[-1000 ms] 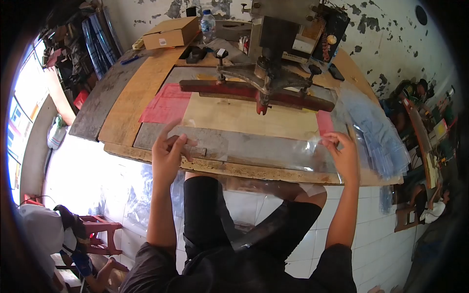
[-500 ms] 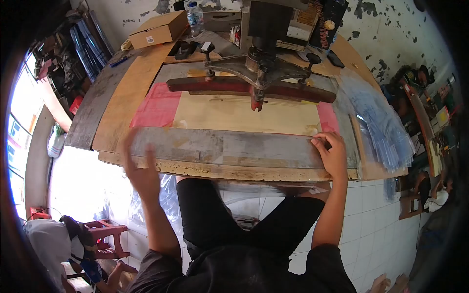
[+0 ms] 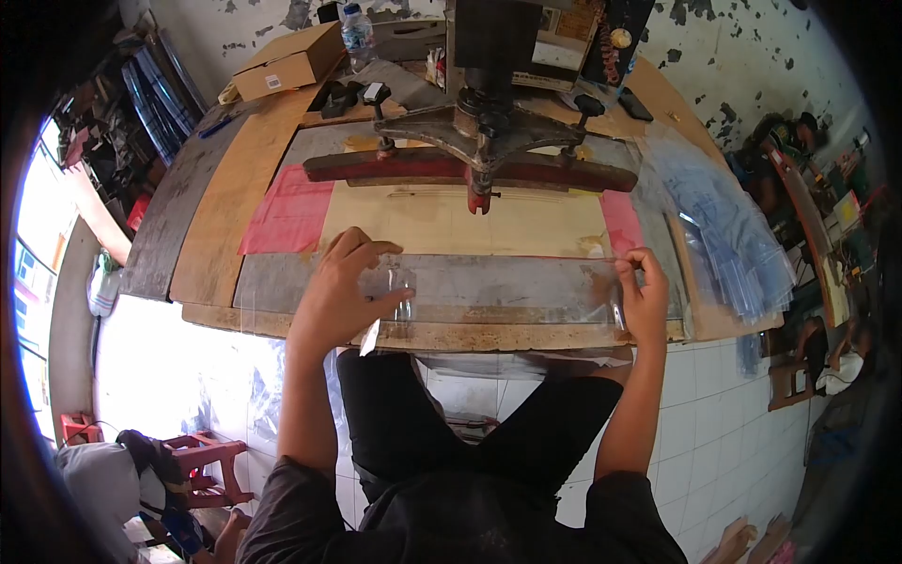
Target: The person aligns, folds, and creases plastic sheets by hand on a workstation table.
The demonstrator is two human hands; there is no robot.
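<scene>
A clear plastic sheet lies along the near edge of the grey work board, showing mainly by its reflections. My right hand pinches its right end between thumb and fingers. Over the sheet's left part, my left hand hovers with thumb and fingers apart; whether it touches the plastic I cannot tell. Beyond both hands lies a cream-coloured panel with pink strips at its ends. Above it hangs a press head with a long red-brown bar.
Clear plastic pieces are piled on the table's right side. At the back stand a cardboard box, a water bottle and a phone. Other people are at the lower left and far right, near a red stool.
My left hand has moved right, from the board's left end to over its left-centre. My right hand has stayed near the right end, where a clear sheet's edge now shows at its fingers.
</scene>
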